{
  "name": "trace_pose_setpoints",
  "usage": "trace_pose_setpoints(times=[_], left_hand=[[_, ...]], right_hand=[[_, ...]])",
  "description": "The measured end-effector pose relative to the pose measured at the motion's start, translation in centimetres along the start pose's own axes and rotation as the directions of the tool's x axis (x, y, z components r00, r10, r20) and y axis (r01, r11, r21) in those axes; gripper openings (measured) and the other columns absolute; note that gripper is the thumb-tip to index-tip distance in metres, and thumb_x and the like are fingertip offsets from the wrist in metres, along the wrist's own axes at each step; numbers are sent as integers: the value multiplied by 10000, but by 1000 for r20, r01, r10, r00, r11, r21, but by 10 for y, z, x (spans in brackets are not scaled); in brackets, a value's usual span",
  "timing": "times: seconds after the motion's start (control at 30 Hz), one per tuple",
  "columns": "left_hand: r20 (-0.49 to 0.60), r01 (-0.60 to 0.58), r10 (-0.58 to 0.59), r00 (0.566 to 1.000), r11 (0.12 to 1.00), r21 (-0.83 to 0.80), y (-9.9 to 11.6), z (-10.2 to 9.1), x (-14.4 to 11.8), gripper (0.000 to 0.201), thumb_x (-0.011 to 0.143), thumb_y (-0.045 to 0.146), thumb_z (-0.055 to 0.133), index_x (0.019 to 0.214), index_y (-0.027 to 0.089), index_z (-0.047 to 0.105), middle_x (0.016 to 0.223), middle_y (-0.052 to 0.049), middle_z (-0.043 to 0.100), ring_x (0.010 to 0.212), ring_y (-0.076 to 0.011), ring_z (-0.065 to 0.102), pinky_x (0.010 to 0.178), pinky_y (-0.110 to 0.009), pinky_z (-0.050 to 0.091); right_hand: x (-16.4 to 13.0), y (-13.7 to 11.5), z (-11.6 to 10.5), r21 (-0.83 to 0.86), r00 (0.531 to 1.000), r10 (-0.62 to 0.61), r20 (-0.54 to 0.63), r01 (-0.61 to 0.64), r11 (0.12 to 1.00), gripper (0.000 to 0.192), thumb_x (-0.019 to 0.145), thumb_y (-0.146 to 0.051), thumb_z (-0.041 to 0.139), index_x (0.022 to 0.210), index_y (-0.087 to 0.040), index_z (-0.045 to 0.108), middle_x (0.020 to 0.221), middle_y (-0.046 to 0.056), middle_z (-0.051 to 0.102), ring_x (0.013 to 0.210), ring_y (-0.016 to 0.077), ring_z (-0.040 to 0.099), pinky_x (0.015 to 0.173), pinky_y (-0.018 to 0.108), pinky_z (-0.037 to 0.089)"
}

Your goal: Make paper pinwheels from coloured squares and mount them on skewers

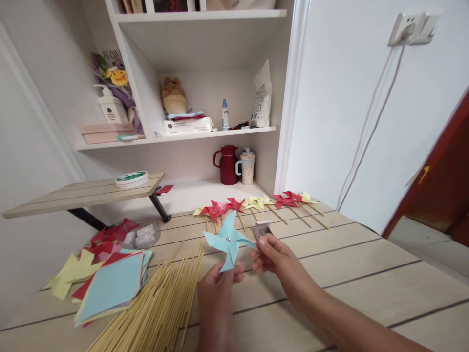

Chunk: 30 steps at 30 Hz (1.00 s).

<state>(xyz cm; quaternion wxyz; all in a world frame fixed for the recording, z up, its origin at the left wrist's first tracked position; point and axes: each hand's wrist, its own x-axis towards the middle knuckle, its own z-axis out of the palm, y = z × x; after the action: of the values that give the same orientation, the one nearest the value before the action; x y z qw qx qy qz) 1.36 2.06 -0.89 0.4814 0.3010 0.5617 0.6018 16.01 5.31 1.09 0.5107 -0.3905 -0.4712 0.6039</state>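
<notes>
A light blue paper pinwheel (224,240) with a shiny pin at its centre is held upright above the table. My left hand (219,283) grips its lower blade between thumb and fingers. At the tip of the right-hand blade, my right hand (273,254) is closed in a pinch on the paper. Just behind my right fingers sits a small open grey box (263,227), its contents partly hidden. No stick shows on the blue pinwheel. Left of my left hand lies a spread bundle of thin wooden sticks (154,303).
Finished red and yellow pinwheels (256,201) on sticks lie along the table's back edge. Stacked coloured paper squares (113,281), a folded yellow piece (69,271) and a clear box of small packs (143,237) are at left. A raised wooden stand (91,194) holds a tape roll (131,179).
</notes>
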Motion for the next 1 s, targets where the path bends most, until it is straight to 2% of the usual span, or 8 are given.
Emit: trace_pose_setpoints(times=[0.07,0.13,0.3,0.37,0.53,0.77,0.9,1.0], left_hand=[[-19,0,0,1000,1000,-20,0,0,-1,257,662,358,762,798,141,775,759,-93,766,788,-258,714,769,-353,495],[-29,20,-21,999,999,-43,-1,1,-2,262,656,364,772,800,145,769,740,-80,758,793,-255,710,728,-329,496],[24,100,-97,995,953,-286,9,5,-11,271,640,327,811,848,166,747,800,-59,741,708,-175,679,599,-249,496],[43,170,-165,985,924,-342,16,7,-15,270,657,316,805,876,174,739,852,-63,735,672,-152,667,541,-232,489],[12,177,-187,982,905,-386,22,11,-18,244,645,249,819,845,138,734,836,-77,717,669,-130,648,539,-201,489],[57,197,-189,980,911,-362,14,8,-13,209,654,205,794,816,112,702,822,-82,694,606,-99,599,479,-175,451],[124,209,-177,976,915,-344,15,9,-13,297,621,297,819,813,140,656,809,-36,659,467,-88,538,362,-202,379],[159,209,-166,973,925,-318,15,8,-12,354,606,347,827,835,140,656,800,-24,643,475,-95,553,374,-210,392]], right_hand=[[-2,6,4,-28,984,136,113,-134,991,406,798,-554,660,785,-188,484,845,29,703,548,104,631,511,223,463],[-6,13,8,-79,946,231,229,-219,973,395,763,-521,697,827,-192,487,919,34,715,491,89,629,419,182,411],[-20,26,22,-180,865,303,399,-251,951,373,748,-352,680,1060,-229,515,889,-11,706,424,78,625,315,135,334],[-23,31,27,-206,859,320,400,-256,945,361,720,-289,665,1046,-227,522,813,-34,697,392,79,610,292,132,309],[-21,44,29,-174,915,286,286,-244,954,235,700,-348,665,804,-198,518,475,-94,544,346,99,567,310,143,302],[-20,46,30,-181,921,293,256,-252,951,179,652,-303,633,744,-176,545,473,-69,570,348,86,542,336,153,326],[-18,46,30,-162,918,307,252,-273,948,171,633,-290,626,735,-176,550,470,-67,571,353,96,556,335,157,339],[-17,45,30,-160,919,313,241,-280,947,182,620,-290,643,731,-175,556,476,-61,581,355,101,560,331,161,340]])
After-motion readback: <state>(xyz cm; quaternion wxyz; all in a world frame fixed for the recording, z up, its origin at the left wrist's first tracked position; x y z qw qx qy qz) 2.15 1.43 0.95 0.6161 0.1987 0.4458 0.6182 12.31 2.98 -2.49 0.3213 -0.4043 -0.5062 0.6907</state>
